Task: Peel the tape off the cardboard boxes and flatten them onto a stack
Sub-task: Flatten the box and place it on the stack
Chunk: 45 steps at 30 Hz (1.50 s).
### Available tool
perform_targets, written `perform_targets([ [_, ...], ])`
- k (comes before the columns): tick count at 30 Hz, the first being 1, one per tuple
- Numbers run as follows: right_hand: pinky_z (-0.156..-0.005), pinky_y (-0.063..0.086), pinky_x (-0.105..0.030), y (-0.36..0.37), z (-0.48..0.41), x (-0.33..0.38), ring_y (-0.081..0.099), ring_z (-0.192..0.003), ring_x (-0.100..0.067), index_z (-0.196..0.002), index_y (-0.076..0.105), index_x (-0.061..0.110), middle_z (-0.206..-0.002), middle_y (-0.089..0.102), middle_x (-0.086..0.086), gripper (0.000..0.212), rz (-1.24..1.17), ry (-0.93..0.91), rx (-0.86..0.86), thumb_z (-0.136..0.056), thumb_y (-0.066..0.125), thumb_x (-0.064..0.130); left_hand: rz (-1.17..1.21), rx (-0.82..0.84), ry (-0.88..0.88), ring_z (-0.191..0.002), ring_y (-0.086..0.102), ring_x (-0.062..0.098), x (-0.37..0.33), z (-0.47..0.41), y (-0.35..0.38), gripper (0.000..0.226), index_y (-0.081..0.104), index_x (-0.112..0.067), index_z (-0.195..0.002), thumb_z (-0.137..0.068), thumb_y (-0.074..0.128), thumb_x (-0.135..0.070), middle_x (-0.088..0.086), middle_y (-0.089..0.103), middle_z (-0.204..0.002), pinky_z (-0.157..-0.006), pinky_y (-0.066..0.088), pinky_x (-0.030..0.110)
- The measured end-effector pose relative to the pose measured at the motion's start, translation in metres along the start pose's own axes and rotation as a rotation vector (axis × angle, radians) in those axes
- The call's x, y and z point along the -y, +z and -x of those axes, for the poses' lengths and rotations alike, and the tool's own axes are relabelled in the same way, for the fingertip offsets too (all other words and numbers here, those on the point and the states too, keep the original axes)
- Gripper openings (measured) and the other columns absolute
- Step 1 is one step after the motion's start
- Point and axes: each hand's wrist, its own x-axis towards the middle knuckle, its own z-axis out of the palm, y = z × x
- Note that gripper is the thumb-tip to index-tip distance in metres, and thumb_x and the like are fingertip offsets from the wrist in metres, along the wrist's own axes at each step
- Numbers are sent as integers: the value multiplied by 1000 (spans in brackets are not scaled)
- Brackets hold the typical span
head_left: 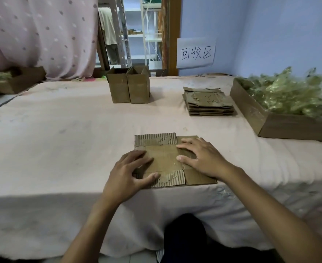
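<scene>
A flattened cardboard box (165,158) lies at the near edge of the cloth-covered table (70,130), its torn flaps showing bare corrugation. My left hand (131,171) presses flat on its left side with fingers spread. On its right side rests my right hand (200,158), palm down and fingers straight. A stack of flattened boxes (209,103) sits further back on the right. Two upright boxes (129,86) stand side by side at the back centre.
A wide open carton (289,126) at the right holds a heap of crumpled peeled tape (289,93). Another carton (17,80) sits at the far left edge. A paper sign (195,53) hangs on the blue wall. A pink dotted curtain (42,35) hangs at back left.
</scene>
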Motion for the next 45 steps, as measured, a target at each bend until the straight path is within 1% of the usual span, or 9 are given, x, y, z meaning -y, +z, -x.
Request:
perform_targets([
  [9,-124,15,-42,-1,-32,-5,23,-153,-18,-153,36,49,-166,28,6,54,98,30,129,-101,38,64,18,40,15,-138,43,-2,0,-3,-3,63,74,-41,-124,-76,65,-80,-23,56,-142,-112,34,21],
  [13,-120,22,-43,-14,-27,-1,36,-141,-20,-149,44,48,-153,41,4,63,182,42,130,-95,32,78,94,17,-30,-134,46,-5,-1,-6,-6,53,74,-39,-123,-81,67,-70,-24,58,-138,-109,36,15],
  [18,-113,27,-42,-27,-11,13,46,-127,-24,-146,51,43,-131,50,-5,67,278,73,110,-94,32,80,200,-71,-96,-130,52,-6,-5,-5,-8,38,76,-32,-123,-91,68,-52,-22,64,-132,-109,43,24],
  [23,-108,30,-43,-31,14,27,55,-117,-31,-142,57,32,-126,55,-13,65,347,136,111,-97,34,74,219,-58,-95,-130,52,-5,-7,-4,-9,51,76,-34,-122,-86,61,-68,-20,64,-134,-113,42,30],
  [28,-96,40,-40,-29,31,29,61,-104,-28,-118,67,23,-114,67,-7,64,348,117,79,-97,34,73,183,98,-73,-136,45,-5,-13,-1,-8,60,71,-46,-125,-75,65,-78,-27,53,-143,-116,37,27],
  [31,-96,42,-39,-28,38,23,60,-113,-27,-136,58,29,-122,64,-2,67,216,125,103,-93,40,77,71,182,6,-140,38,-3,-18,-2,-5,75,66,-48,-131,-68,65,-88,-24,47,-149,-116,34,25],
  [37,-106,40,-38,-27,50,11,48,-116,-23,-155,25,50,-127,44,10,109,146,85,218,-61,39,104,-62,181,91,-139,42,5,-18,-6,6,92,60,-40,-142,-65,65,-90,-18,49,-150,-115,38,32],
  [42,-100,42,-35,-23,50,7,52,-111,-21,-153,33,48,-108,34,19,111,158,52,143,-59,31,106,-75,182,102,-133,46,0,-18,-14,2,89,65,-41,-136,-64,62,-93,-23,54,-143,-110,41,26],
  [45,-101,44,-32,-22,49,6,57,-117,-17,-150,41,46,-124,56,18,106,79,56,89,-63,31,105,-103,192,106,-130,49,-3,-22,-22,-6,86,69,-43,-131,-65,57,-96,-26,58,-139,-106,45,28],
])
